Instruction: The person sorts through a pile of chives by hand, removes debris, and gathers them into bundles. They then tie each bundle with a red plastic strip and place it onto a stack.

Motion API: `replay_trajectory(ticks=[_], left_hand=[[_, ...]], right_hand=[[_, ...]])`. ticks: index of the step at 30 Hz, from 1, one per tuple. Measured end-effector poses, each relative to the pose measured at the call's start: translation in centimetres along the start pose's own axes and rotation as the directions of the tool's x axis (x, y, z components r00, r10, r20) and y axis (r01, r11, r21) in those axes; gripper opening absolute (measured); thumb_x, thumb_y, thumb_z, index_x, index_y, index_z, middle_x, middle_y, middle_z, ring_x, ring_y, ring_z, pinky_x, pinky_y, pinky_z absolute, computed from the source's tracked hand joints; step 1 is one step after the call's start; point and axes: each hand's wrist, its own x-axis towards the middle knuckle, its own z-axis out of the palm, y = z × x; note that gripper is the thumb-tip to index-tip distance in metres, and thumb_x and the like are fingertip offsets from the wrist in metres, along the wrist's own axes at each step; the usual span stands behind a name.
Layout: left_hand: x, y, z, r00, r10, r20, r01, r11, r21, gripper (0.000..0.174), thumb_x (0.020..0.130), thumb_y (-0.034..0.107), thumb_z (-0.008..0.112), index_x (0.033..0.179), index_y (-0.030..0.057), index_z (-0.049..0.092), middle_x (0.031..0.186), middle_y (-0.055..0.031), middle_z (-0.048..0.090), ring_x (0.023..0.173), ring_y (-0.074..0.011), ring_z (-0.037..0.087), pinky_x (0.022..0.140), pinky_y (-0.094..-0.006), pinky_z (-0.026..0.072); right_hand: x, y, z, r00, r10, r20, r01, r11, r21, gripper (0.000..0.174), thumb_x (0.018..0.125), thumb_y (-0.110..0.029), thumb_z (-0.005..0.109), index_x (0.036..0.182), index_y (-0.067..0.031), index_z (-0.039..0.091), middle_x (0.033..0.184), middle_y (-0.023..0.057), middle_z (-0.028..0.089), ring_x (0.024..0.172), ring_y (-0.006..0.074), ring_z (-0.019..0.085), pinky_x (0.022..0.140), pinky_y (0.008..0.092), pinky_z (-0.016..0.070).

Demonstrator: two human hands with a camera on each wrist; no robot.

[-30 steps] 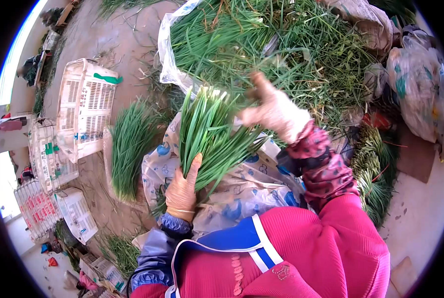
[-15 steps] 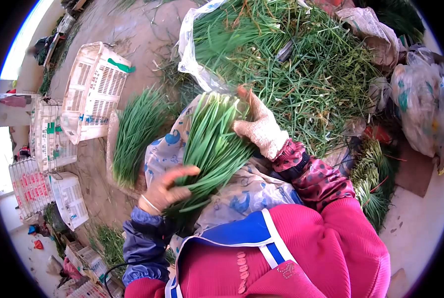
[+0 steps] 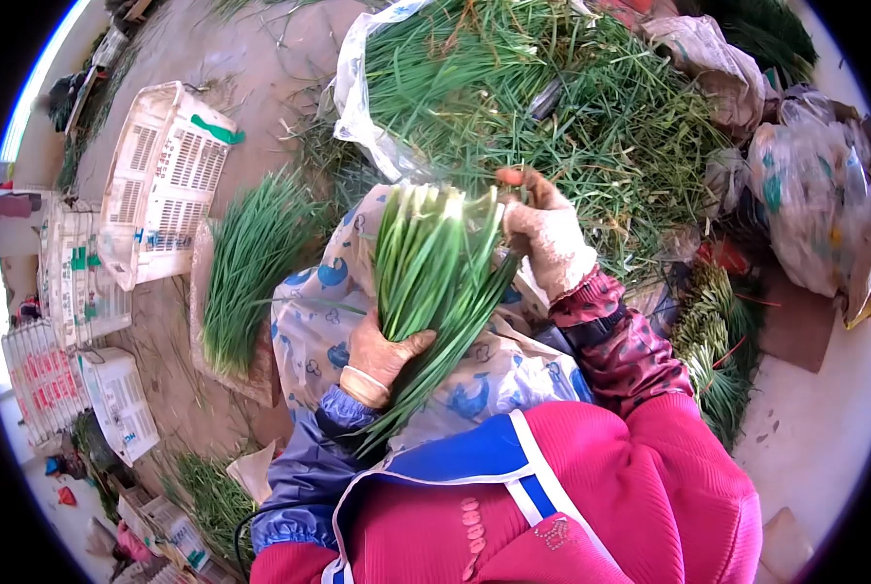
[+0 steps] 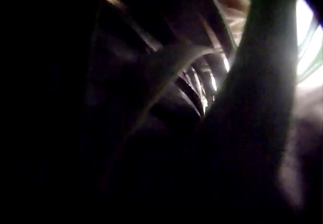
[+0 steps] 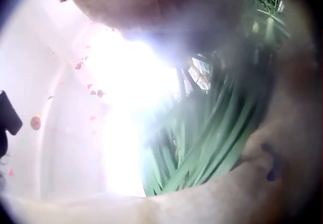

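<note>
A bunch of garlic chives (image 3: 430, 258) lies over the lap, its pale stem ends pointing away from the body. My gloved left hand (image 3: 381, 352) grips the lower part, thumb across the leaves. At the upper right edge of the bunch, my gloved right hand (image 3: 552, 238) has its fingers curled and pinches the outer stems. Green leaves (image 5: 217, 138) run past the palm in the right wrist view. Dark, blurred leaves (image 4: 257, 82) fill much of the left wrist view. Beneath the bunch is a pale plastic cover (image 3: 338, 268) with blue prints.
A large heap of chives (image 3: 591, 146) spreads ahead on clear plastic sheeting (image 3: 352, 88). Another bunch (image 3: 255, 277) lies at the left beside a white crate (image 3: 167, 185). Tied bundles (image 3: 703, 331) are at the right, below a stuffed plastic bag (image 3: 815, 195).
The right hand has come in from the right to the stem ends, and its fingers have curled. My left hand loosened half a second ago and now grips the leaves again.
</note>
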Motion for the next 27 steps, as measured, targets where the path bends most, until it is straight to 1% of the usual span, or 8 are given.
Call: replay_trajectory(ticks=[7,12,14,16,18,21,24,27], left_hand=[[-1.1,3.6,2.1,0.991,0.132,-0.021,-0.107,0.879,0.465,0.053,0.072,0.025,0.085,0.109,-0.0042,0.062,0.097,-0.0211,0.072,0.09,-0.0303,0.072,0.078,-0.0375,0.0556],[-0.9,2.3,2.0,0.998,0.054,-0.044,-0.032,0.917,0.398,0.055,0.071,0.025,0.085,0.111,-0.0043,0.062,0.097,-0.0216,0.071,0.091,-0.0339,0.071,0.08,-0.0389,0.0551],[-1.1,2.7,1.9,0.998,0.03,-0.054,-0.007,0.92,0.391,0.055,0.071,0.025,0.085,0.111,-0.0041,0.062,0.096,-0.0221,0.071,0.092,-0.0347,0.071,0.081,-0.0393,0.0548],[-0.9,2.5,1.9,0.994,0.098,-0.042,-0.07,0.897,0.436,0.055,0.07,0.025,0.085,0.111,-0.0032,0.062,0.097,-0.0217,0.071,0.093,-0.0348,0.07,0.081,-0.0396,0.0547],[-1.2,3.3,2.2,0.993,0.109,-0.033,-0.082,0.884,0.46,0.054,0.07,0.025,0.085,0.111,-0.0028,0.062,0.098,-0.0213,0.071,0.093,-0.0349,0.07,0.081,-0.0397,0.0548],[-1.5,4.8,2.6,0.993,0.119,0.026,-0.117,0.88,0.461,0.057,0.07,0.023,0.085,0.115,-0.0021,0.061,0.102,-0.0194,0.071,0.095,-0.0317,0.07,0.084,-0.038,0.0543],[-1.4,3.5,2.2,0.976,0.194,0.098,-0.211,0.952,0.222,0.061,0.072,0.025,0.088,0.119,-0.0014,0.059,0.107,-0.0112,0.07,0.094,-0.0203,0.067,0.084,-0.0333,0.0535],[-1.1,3.4,1.5,0.968,0.103,0.229,-0.055,0.977,-0.206,0.06,0.078,0.028,0.086,0.123,-0.0006,0.057,0.107,-0.0054,0.069,0.094,-0.0131,0.064,0.082,-0.0293,0.0532]], right_hand=[[0.3,-1.0,-1.5,0.952,-0.305,-0.013,0.232,0.752,-0.617,0.036,0.08,0.0,0.071,0.116,-0.0005,0.064,0.093,0.0041,0.069,0.081,0.0117,0.064,0.076,0.0252,0.0532],[2.0,-5.9,-6.2,0.856,-0.35,-0.381,0.219,0.913,-0.345,0.022,0.084,-0.007,0.074,0.105,-0.0041,0.067,0.087,0.0043,0.067,0.068,0.0101,0.057,0.057,0.0267,0.0475],[6.1,-6.1,-13.7,0.8,-0.512,-0.311,0.306,0.795,-0.523,0.023,0.085,-0.014,0.072,0.106,-0.0046,0.067,0.099,0.0086,0.067,0.076,0.0144,0.062,0.064,0.028,0.0504],[2.9,-8.5,-9.8,0.761,-0.641,-0.102,0.115,0.288,-0.951,0.036,0.081,-0.011,0.074,0.116,-0.0072,0.067,0.12,0.012,0.066,0.104,0.022,0.065,0.087,0.0317,0.0531],[-0.3,-9.6,-5.4,0.907,-0.406,0.117,0.29,0.397,-0.871,0.057,0.071,-0.008,0.082,0.125,-0.0112,0.064,0.137,0.0109,0.058,0.122,0.0259,0.059,0.106,0.0347,0.0456],[-2.8,-8.4,0.1,0.721,-0.312,0.619,0.686,0.196,-0.701,0.076,0.059,-0.005,0.086,0.13,-0.0116,0.059,0.123,0.0145,0.064,0.115,0.0285,0.061,0.097,0.0379,0.052],[-3.3,-4.9,1.5,0.722,-0.31,0.618,0.651,0.003,-0.759,0.067,0.068,-0.015,0.077,0.131,-0.0083,0.057,0.085,0.0103,0.067,0.074,0.0308,0.065,0.065,0.0439,0.0512],[-4.0,-5.3,1.0,0.697,-0.255,0.671,0.685,-0.042,-0.727,0.059,0.071,-0.015,0.07,0.129,-0.0088,0.057,0.077,0.0122,0.064,0.068,0.0345,0.063,0.058,0.0442,0.049]])
